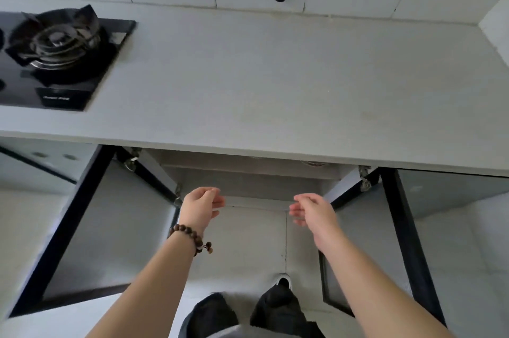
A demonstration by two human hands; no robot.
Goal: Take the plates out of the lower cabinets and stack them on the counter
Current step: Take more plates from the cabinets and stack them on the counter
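Grey lower cabinet: both black-edged doors stand open.
Left hand: fingers loosely spread, holding nothing, before the cabinet opening.
Right hand: likewise spread, empty.
Plates: hidden under the pale grey bench; position cannot be told.
Black gas hob: on bench, left.

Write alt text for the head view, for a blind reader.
A person's left hand and right hand, both empty, reach toward an open lower cabinet, its doors swung wide, under a pale counter. A gas hob sits at left.
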